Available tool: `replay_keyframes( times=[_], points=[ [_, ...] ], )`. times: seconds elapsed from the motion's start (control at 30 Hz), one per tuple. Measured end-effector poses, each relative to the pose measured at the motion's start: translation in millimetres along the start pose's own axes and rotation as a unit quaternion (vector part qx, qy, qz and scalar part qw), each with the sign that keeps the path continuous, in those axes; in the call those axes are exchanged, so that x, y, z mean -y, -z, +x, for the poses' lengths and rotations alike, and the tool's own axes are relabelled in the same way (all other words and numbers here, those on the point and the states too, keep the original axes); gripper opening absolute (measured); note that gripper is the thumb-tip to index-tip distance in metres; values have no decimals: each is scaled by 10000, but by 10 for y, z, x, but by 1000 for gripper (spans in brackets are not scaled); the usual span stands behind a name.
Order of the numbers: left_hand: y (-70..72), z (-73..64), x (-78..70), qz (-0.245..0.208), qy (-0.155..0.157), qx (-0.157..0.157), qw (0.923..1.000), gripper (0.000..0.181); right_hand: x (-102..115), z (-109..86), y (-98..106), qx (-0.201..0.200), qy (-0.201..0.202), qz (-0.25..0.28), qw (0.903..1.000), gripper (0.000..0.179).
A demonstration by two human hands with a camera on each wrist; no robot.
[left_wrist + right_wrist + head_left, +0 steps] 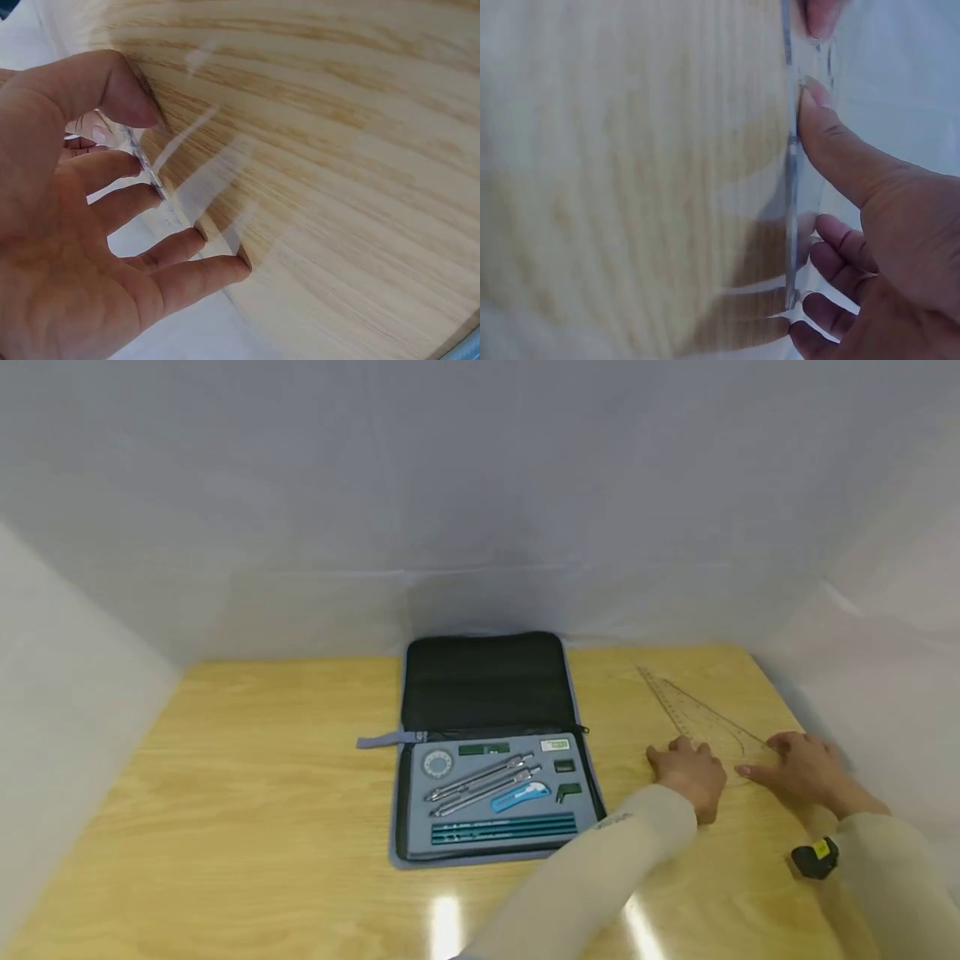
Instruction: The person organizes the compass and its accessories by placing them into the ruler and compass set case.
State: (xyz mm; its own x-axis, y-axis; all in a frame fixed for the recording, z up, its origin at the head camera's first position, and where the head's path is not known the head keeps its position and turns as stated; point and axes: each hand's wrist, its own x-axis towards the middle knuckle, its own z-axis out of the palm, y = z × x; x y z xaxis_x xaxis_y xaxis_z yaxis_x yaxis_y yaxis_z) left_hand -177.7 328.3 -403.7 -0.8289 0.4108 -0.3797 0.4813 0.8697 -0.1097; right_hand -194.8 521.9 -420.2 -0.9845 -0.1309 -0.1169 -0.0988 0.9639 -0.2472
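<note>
Leans over the right end of the wooden table, with a clear set square lying flat there, to the right of the zip case and apart from it. Cannot tell one piece from two overlapping, with plastic so see-through. Rests the left hand at its near left side, with fingers spread and thumb apart, touching with the tips — pinching nothing, judging by the left wrist view. Sets the right hand at the opposite side, with thumb straight against an edge and the other fingers loosely bent, well apart from that thumb. Cannot tell how firmly. Uses fingertips rather than palms, presumably because of so thin an edge lying close to the wood; works from two sides, perhaps for better control of something likely to slide.

Has the black lid folded back, seemingly to expose everything at once. Beds metal compasses, a blue utility knife and dark green pencils in the grey insert, apparently in fitted recesses, probably against rolling and knocking. Gives the eraser and sharpener separate places along the right side — likely to avoid losing small pieces among longer tools.
</note>
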Motion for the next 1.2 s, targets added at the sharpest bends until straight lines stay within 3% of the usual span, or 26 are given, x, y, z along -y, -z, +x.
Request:
replay_keyframes(
  times=[0.2,0.43,0.77,0.97,1.2],
  points=[
    [-18,-25,-39,46,-30,-59,10000,83,1,11,49,153,-15,-86,9998,83],
    [3,-26,-82,36,80,15,10000,72,53,28,74,184,31,-141,9997,79],
    [70,35,-51,97,40,131,9999,79,116,47,109,-47,277,-176,9995,73],
    [54,34,-74,249,55,60,9997,80,106,-12,80,52,-24,117,9999,84],
    [42,71,-86,274,74,-68,9996,79,190,-98,93,-22,-430,1,9991,93]
  ],
)
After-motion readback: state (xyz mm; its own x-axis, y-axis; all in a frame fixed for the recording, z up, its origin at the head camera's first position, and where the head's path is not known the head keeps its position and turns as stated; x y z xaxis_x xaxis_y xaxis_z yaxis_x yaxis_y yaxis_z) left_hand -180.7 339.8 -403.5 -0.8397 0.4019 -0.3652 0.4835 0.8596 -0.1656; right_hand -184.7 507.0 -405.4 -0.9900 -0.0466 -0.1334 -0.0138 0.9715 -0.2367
